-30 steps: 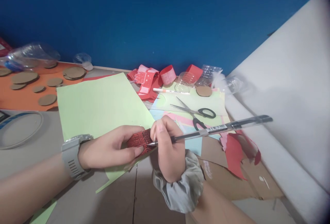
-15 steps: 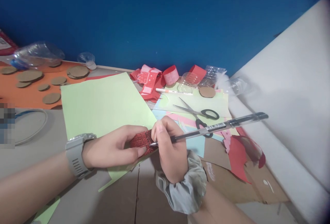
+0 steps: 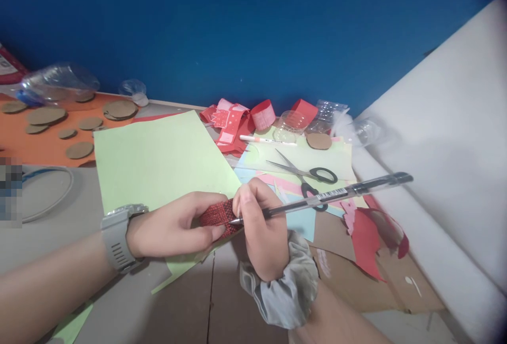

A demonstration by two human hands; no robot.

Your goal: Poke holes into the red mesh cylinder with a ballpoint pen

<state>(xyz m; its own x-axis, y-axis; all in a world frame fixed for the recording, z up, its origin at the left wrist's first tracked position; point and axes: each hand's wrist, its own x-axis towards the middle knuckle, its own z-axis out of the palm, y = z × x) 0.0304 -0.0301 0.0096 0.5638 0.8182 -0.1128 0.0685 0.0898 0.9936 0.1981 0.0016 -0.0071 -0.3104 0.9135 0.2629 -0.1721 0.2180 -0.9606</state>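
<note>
Between the thumb and fingers of my left hand [image 3: 176,225] is a small red and black patterned piece [image 3: 216,215], held over the lower edge of a light green sheet [image 3: 154,159]. A black pen [image 3: 304,204] is gripped in my right hand [image 3: 261,228]. Its tip points left and rests at the patterned piece, while its capped end extends to the right. My right fingertips are curled close beside the piece and partly hide its right end.
Open scissors [image 3: 303,172] lie on coloured papers to the right, below a white marker [image 3: 265,140]. Red paper rings [image 3: 263,114] and clear plastic pieces stand by the blue wall. Cardboard discs [image 3: 45,115] sit on orange paper [image 3: 19,141] at left. Brown cardboard [image 3: 356,286] lies lower right.
</note>
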